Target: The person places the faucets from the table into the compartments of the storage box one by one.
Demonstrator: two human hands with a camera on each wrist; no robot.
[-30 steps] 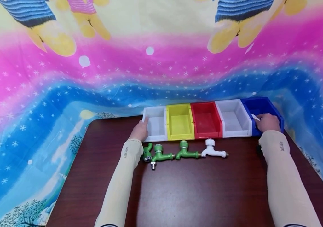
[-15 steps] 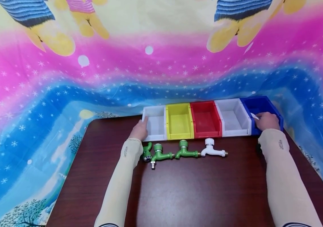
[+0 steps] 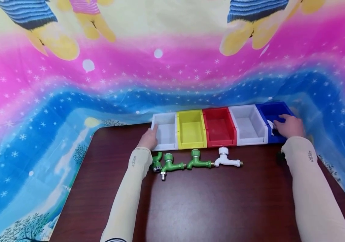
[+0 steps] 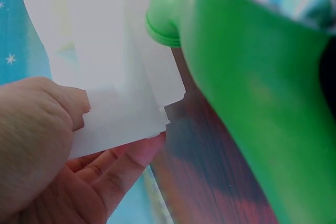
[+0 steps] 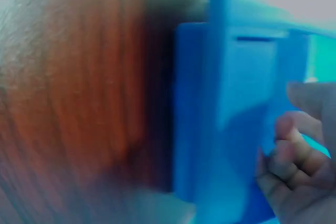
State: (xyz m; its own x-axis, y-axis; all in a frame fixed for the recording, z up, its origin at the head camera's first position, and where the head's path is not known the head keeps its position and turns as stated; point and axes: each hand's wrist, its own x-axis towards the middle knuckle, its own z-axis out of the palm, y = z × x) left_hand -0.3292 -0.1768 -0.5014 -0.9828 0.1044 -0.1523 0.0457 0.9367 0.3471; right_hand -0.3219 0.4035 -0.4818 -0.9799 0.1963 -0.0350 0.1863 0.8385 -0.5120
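The left hand [image 3: 148,138] pinches the outer wall of the nearer white bin [image 3: 167,133], thumb laid over the inside and fingers reaching round the outside. That grip seems meant to steady this end of the row, since the bins stand side by side and a push at either end would likely shift the rest.

Between the two hands run a yellow bin [image 3: 191,132], a red bin [image 3: 220,129] and a second white bin [image 3: 248,127], their low fronts facing the person, which should make reaching in easy. The right hand [image 3: 291,127] is over the blue bin [image 3: 273,109] at the far end, its fingers bent beside a small white piece [image 3: 271,125] on the side toward the left hand. I cannot tell whether they pinch that piece or only lie near it; its shape is mostly hidden.

On the tabletop [image 3: 205,201], just in front of the bins, the taps lie in a loose line, perhaps to keep each within reach: a green tap [image 3: 157,163] partly behind the left sleeve [image 3: 130,191], then a second green tap [image 3: 172,165], a third green tap [image 3: 199,163] and, nearest the right hand, a white tap [image 3: 228,160].
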